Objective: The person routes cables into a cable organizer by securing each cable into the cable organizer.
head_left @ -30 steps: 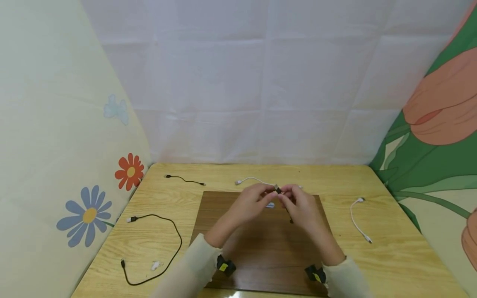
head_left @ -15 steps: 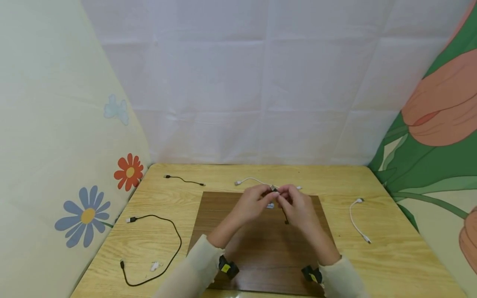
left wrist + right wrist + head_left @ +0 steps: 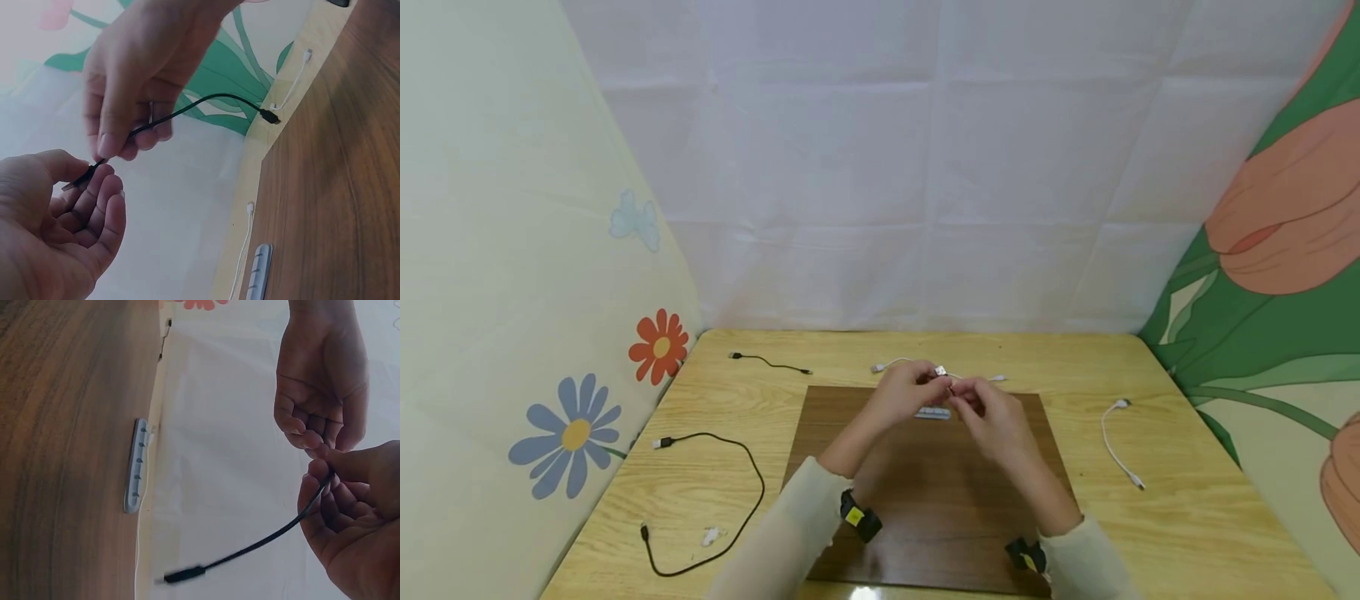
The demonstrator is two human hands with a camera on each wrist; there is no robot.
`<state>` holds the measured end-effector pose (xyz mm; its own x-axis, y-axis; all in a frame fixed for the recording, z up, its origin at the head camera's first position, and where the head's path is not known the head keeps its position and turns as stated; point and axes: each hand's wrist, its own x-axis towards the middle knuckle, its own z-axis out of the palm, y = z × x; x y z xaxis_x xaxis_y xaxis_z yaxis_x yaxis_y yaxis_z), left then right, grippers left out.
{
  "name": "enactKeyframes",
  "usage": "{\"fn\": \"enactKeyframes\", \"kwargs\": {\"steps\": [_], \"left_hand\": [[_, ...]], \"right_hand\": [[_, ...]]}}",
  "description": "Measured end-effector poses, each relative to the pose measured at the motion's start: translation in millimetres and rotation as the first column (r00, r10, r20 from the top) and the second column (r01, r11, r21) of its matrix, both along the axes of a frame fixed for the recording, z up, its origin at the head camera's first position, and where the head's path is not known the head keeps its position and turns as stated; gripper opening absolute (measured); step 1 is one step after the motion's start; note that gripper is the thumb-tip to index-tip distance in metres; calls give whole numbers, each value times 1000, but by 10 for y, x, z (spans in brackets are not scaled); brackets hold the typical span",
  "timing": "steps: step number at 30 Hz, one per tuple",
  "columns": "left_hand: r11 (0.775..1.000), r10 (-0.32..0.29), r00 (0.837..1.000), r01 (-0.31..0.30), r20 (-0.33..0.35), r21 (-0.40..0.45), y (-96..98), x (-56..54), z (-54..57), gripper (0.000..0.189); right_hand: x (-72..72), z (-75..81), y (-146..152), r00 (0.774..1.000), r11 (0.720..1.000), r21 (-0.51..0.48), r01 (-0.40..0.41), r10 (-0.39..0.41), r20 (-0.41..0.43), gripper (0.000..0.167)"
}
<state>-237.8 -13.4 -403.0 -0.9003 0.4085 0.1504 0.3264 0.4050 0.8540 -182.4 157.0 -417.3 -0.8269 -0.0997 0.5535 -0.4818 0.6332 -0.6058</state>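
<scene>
A short black USB cable [image 3: 215, 96] is held in the air between both hands. My left hand [image 3: 904, 393] pinches its USB plug [image 3: 941, 371] between thumb and fingers, the metal tip showing above them. Close beside it, my right hand [image 3: 1000, 421] pinches the cord just behind that plug. In the right wrist view the other connector [image 3: 185, 574] hangs free at the cord's end. Beyond the hands, a light grey cable holder strip [image 3: 135, 467] with several slots sits on the dark brown board [image 3: 925, 517]; the hands partly cover it in the head view.
A white cable [image 3: 895, 361] lies behind the board, and another white cable [image 3: 1109, 442] to its right. On the left are a short black cable [image 3: 771, 362], a long black cable [image 3: 763, 492] and a small white piece [image 3: 711, 536]. All rest on the light wooden table [image 3: 1195, 517].
Both hands have shifted slightly left with the black cable. The plug's metal tip now points up in clearer view, and more of the grey strip shows beneath the hands.
</scene>
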Motion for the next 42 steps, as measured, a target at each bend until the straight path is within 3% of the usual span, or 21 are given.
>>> {"fn": "enactKeyframes", "kwargs": {"steps": [4,8,13,19,24,31,36,42], "left_hand": [[997,-21,995,13,102,76,-9,-84,-19,24],[987,-35,982,4,187,163,-21,-166,-58,25],[986,-52,976,17,213,165,-24,-258,-112,23],[997,-37,974,20,222,77,13,-352,-179,22],[998,-7,978,20,210,-58,49,-407,-217,19],[975,-33,994,55,103,-216,92,-518,-373,26],[969,-16,993,44,117,-241,139,-580,-485,28],[947,12,993,25,115,-319,192,-645,-578,25]], "right_hand": [[10,-52,10,1000,999,33,-5,5,-10,16],[27,-106,18,999,997,73,0,-3,34,14],[36,-169,21,997,995,102,6,-14,77,11],[31,-238,15,997,985,173,4,-18,79,9],[70,-294,16,991,970,243,-9,-24,133,6],[160,-418,12,987,937,349,-29,-30,160,4],[207,-472,25,986,908,414,-61,-9,165,6],[211,-501,35,984,863,494,-107,22,175,14]]}}
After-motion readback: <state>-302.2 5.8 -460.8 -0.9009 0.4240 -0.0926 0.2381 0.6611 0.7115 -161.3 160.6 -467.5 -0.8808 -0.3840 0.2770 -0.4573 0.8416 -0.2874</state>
